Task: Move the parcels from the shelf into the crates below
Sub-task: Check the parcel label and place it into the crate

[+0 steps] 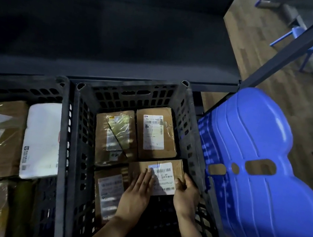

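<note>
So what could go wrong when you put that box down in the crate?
The right hand grips the labelled parcel close to the slotted crate wall, so fingers might get pinched or scraped there. The left hand only lies flat on top, so the parcel could slip from a one-sided grip. It might also land on the edge of the neighbouring parcel and sit crooked.

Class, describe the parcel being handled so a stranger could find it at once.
Find the black crate beside the blue stool. Against its right wall lies a brown parcel, second from the back. Only it has the left hand on top, the right hand gripping its side.
</note>
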Motion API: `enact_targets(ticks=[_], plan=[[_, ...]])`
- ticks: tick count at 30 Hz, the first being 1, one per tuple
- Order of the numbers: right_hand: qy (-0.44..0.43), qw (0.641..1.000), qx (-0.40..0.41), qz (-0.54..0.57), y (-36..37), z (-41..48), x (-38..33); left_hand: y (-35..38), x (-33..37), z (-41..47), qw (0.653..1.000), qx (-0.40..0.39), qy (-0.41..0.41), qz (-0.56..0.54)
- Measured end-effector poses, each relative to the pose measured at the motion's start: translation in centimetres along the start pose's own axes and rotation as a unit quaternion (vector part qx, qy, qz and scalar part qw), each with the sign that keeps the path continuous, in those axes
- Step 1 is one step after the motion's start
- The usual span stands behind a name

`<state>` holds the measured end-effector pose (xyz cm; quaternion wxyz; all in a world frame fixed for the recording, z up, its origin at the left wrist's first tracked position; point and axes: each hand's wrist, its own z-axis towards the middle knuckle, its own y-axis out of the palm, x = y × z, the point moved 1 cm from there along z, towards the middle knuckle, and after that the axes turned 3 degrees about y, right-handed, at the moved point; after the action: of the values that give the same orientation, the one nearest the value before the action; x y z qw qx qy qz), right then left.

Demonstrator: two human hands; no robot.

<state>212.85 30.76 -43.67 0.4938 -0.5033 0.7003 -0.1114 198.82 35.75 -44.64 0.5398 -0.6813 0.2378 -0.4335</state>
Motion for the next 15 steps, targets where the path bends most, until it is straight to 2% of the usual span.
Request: enact_targets(ticks=[4,7,9,12,15], plan=[[-0.035,0.999,-0.006,-0.017,0.2,0.3,0.4,0.8,-0.8,0.2,1.0,0.0,-0.007,0.015],[-0.099,0.99,0.003,-0.104,0.2,0.3,0.6,0.9,-0.9,0.5,1.0,0.004,0.004,0.01],[-0.157,0.97,0.0,-0.188,0.3,-0.1,0.9,1.0,-0.7,0.8,1.0,0.004,0.001,0.004],[-0.277,0.892,-0.002,-0.357,0.0,-1.1,0.8,1.4,-0.4,1.2,1.0,-0.007,-0.011,-0.004],[-0.424,0.792,0.013,-0.44,0.9,-1.4,1.1,2.0,-0.3,1.1,1.0,-0.01,-0.017,-0.005]])
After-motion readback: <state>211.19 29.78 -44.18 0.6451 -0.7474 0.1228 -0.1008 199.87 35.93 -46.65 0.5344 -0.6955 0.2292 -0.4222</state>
